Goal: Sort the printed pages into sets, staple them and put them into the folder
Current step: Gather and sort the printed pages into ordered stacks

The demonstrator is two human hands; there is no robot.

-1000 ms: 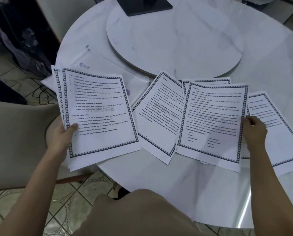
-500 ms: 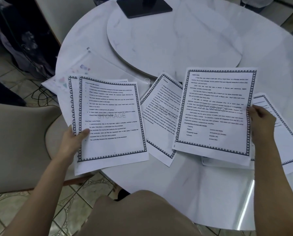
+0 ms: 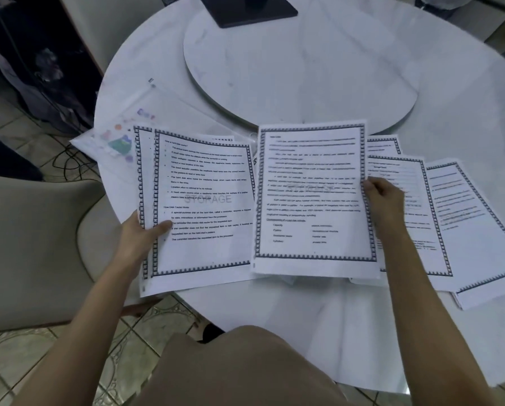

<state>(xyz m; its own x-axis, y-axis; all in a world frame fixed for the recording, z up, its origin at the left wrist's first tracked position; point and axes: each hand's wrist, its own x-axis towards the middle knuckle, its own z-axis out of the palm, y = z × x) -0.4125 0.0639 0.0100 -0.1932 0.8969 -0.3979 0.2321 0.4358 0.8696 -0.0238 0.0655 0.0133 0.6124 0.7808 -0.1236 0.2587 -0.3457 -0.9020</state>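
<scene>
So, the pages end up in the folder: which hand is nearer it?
Left. The left hand grips pages just in front of the folder; the right hand holds a sheet well off to its right.

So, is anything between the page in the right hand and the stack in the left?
Nothing visible. The page pinched by the right hand borders the stack held by the left hand; other pages lie on the table to its right.

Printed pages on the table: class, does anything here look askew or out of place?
Yes. The loose pages on the right lie fanned and tilted, overlapping unevenly rather than squared. The clear folder at the left juts past the table rim, partly covered by the sheets the left hand holds. The right hand grips one page.
</scene>
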